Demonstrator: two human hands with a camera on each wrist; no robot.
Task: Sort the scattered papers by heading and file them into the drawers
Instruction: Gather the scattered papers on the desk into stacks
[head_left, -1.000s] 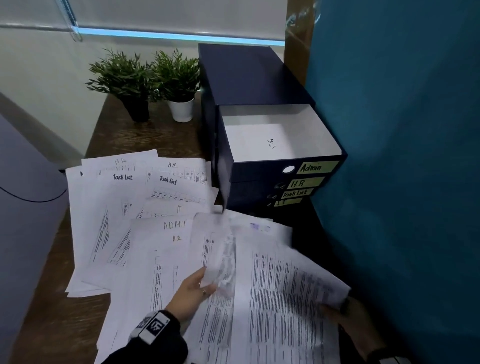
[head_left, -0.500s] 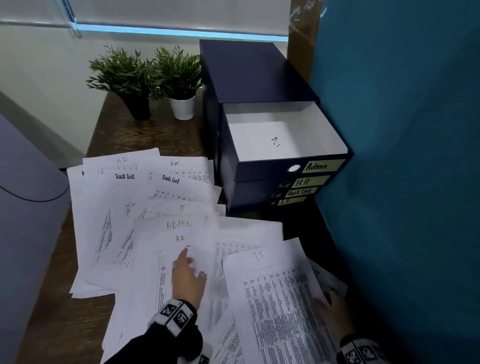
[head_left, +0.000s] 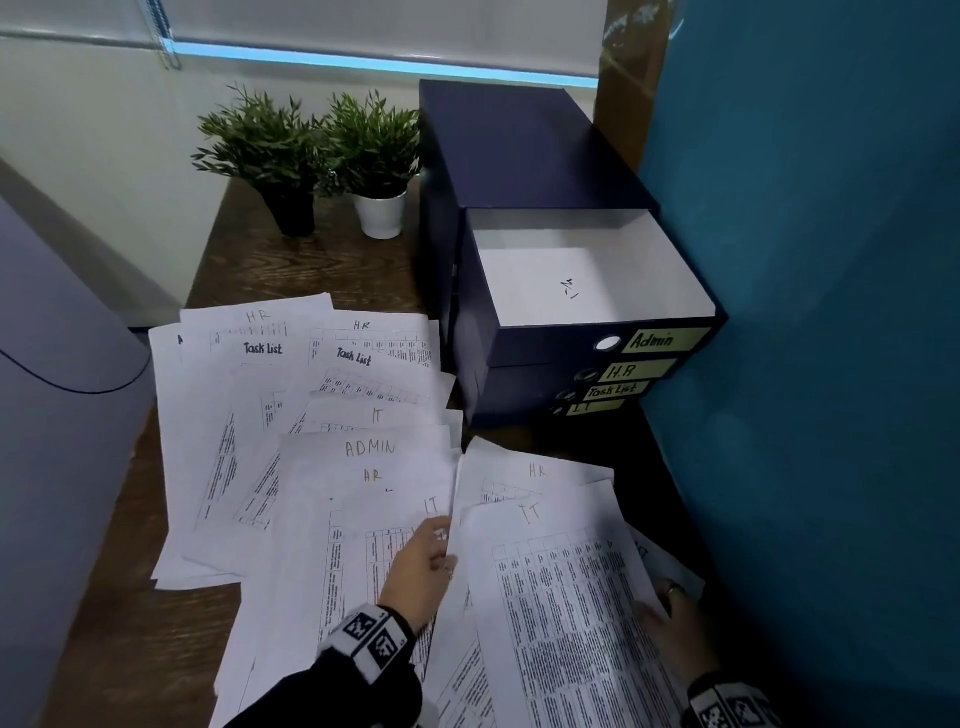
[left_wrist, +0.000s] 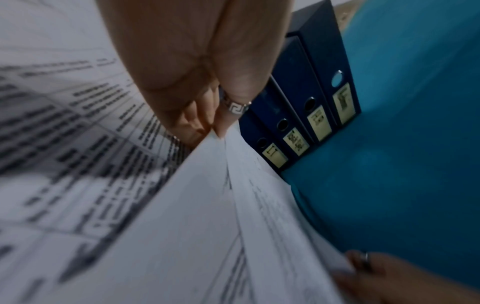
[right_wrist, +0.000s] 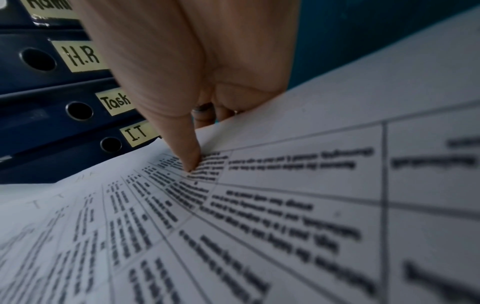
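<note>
The left hand (head_left: 418, 569) pinches the left edge of an IT sheet (head_left: 566, 613); the right hand (head_left: 675, 629) holds its right edge, thumb on top. Scattered papers (head_left: 291, 415) cover the surface (head_left: 311, 270). The Admin drawer (head_left: 587, 291) stands open just beyond, hemmed by a teal wall (head_left: 831, 364); two potted plants (head_left: 332, 161) sit behind.

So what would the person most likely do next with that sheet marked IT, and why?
Probably lift the IT sheet clear of the pile: both the left hand and right hand already grip its edges. Only the Admin drawer stands open, so the IT drawer needs opening first.
</note>
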